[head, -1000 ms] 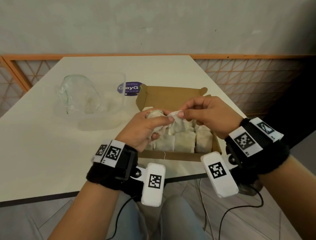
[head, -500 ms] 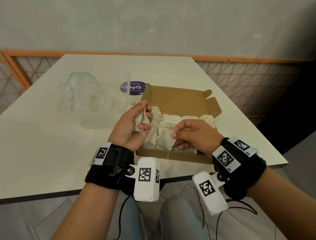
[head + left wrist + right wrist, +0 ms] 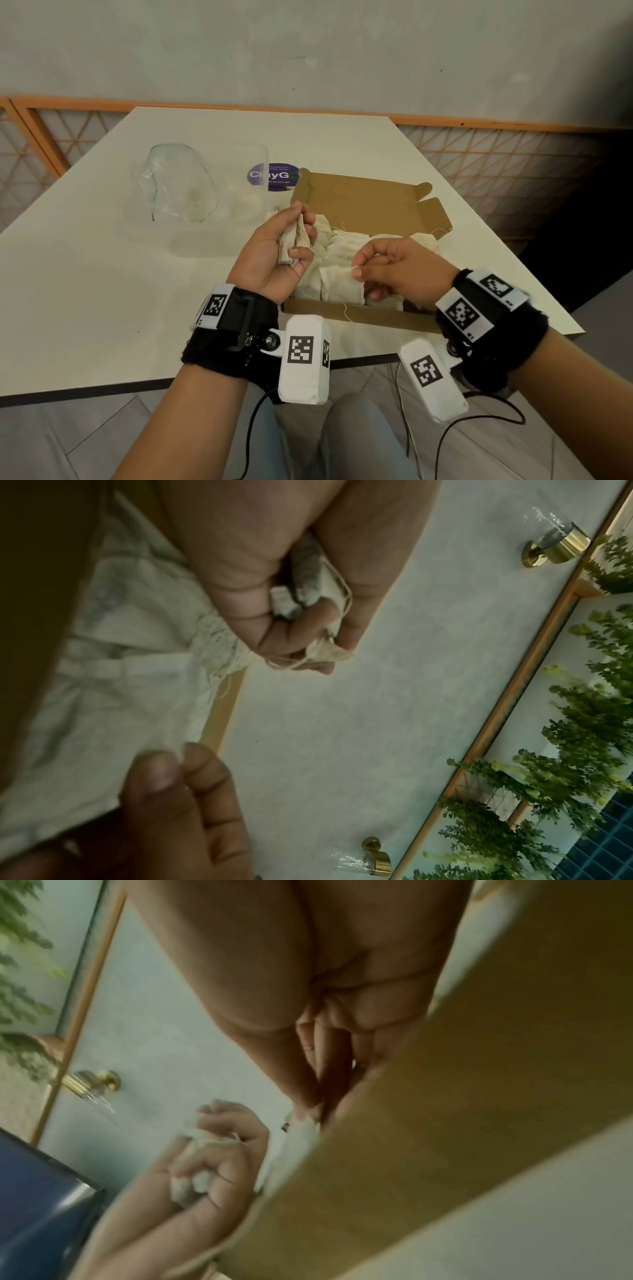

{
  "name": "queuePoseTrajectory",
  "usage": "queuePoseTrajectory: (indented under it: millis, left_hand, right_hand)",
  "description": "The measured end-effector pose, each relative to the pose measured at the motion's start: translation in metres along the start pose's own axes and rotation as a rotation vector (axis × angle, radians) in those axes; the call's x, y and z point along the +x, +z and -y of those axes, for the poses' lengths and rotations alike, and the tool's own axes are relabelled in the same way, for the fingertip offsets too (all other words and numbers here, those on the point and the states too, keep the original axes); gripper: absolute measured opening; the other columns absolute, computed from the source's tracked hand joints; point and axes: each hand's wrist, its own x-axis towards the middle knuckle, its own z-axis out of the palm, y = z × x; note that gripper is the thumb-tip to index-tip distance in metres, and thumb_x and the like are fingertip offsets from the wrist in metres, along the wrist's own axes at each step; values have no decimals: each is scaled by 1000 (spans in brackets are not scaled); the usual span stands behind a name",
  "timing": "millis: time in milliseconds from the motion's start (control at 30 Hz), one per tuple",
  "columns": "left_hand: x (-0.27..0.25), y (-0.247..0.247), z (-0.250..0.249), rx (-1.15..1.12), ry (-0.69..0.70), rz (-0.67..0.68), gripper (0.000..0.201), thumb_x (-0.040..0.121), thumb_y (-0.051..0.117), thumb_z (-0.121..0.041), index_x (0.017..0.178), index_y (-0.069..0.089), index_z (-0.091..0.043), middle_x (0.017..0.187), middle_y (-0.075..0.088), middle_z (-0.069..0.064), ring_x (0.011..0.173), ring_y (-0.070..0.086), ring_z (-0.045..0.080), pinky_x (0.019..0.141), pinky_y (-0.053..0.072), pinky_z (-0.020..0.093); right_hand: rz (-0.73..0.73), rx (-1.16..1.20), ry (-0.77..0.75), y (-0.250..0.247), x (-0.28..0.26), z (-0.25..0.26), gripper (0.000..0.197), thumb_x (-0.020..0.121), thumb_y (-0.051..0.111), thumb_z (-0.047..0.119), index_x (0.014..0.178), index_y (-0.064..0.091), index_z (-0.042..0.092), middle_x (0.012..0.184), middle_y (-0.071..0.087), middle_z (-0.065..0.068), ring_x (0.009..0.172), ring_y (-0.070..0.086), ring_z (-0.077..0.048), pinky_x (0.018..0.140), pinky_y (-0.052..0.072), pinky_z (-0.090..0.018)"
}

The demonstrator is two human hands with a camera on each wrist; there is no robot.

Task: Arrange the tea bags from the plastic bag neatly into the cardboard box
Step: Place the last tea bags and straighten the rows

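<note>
1. My left hand (image 3: 274, 250) is raised over the near-left corner of the cardboard box (image 3: 363, 205), palm turned toward me, fingers curled round a small bunch of tea bags (image 3: 294, 240). So that grip is closed on the bunch, with the thumb up top and a fingertip tucked under it.
2. My right hand (image 3: 400, 270) sits over the near-right part of the box, thumb and forefinger pinching the top corner of a single tea bag (image 3: 342, 286). That bag hangs down into the near row of the box; the other fingers are loosely curled behind it.
3. The rest of the tea bags (image 3: 356, 240) are already in the box, which sits open on the counter (image 3: 85, 291) with its lid flap standing at the far side.
4. The plastic bag (image 3: 191, 188) lies on the counter to the far left of the box, well apart from both hands. It's see-through and crumpled, so I honestly can't tell if anything's left in it.
5. Hard to make out: how many bags are in my left hand, since the fingers cover most of the bunch. The right wrist view is blurry and mostly palm plus box wall. A purple round sticker (image 3: 274, 176) is partly cut off by the box flap.
</note>
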Motion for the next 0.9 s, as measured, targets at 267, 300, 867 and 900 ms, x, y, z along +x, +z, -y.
queuePoseTrajectory:
  millis: [267,300,867,900]
  left_hand:
    - [2,10,0,-145,-40,-103,26,94,52,-33,89,55,-8,75,61,8,74,55,16,46,46,18]
    - [3,11,0,-157,-37,-109,27,94,52,-33,90,55,-6,72,63,9,74,56,18,48,48,19]
    - [4,7,6,-51,25,-134,33,97,46,-35,93,62,-7,92,58,13,75,57,20,54,50,21]
    - [5,7,7,-25,23,-144,33,97,45,-36,93,62,-8,90,60,13,73,58,20,54,49,22]
  right_hand:
    - [-272,-356,-222,-1,-9,2,8,83,67,17,83,61,21,70,60,7,64,55,-3,66,47,-15]
    - [-236,-424,-277,1,-15,5,7,82,67,17,81,63,23,74,62,7,65,54,-1,63,44,-10]
    - [-70,-495,-193,17,-13,-8,31,89,57,38,69,66,15,70,62,-16,58,49,-15,58,41,-21]
    - [-117,-537,-205,16,-13,-4,25,88,56,40,79,68,20,69,62,-8,57,49,-10,58,40,-18]
